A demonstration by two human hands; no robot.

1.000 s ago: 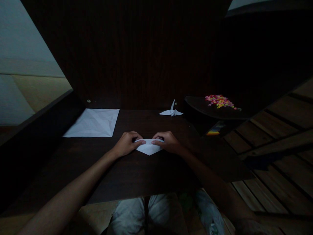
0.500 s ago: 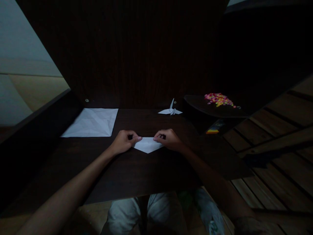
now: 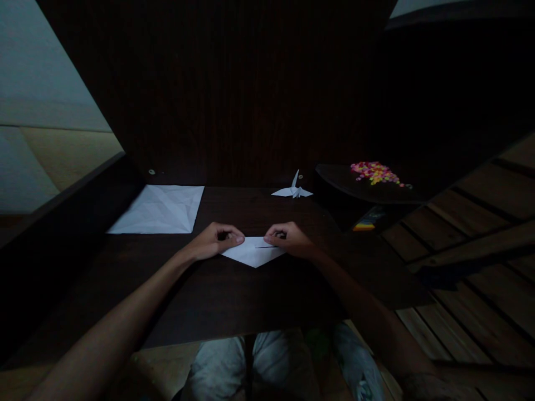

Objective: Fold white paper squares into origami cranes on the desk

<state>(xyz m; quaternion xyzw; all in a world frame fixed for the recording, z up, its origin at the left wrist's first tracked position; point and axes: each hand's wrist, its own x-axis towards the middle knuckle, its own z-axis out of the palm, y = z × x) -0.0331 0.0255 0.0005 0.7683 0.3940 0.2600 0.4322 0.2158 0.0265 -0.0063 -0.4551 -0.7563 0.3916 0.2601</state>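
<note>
While both hands pinch its far edge, the folded white paper sits on or just above the desk, centred in front of the person, its point toward them. Step looks like folding or creasing a narrow strip along that far edge; a short dark line, probably a flap's edge, shows toward the right end. Next move likely calls for a straight edge and even pressure, both thumbs level. Left hand: nearly closed, thumb over the paper's left part, fingers curled behind. Right hand: similar pinch on the right part, thumb and fingertips close together by the flap. Hands apart from each other, paper showing between; fingertip contact underneath can't be told. Beyond them, a creased white sheet lies left, a folded paper bird right, neither touched.
</note>
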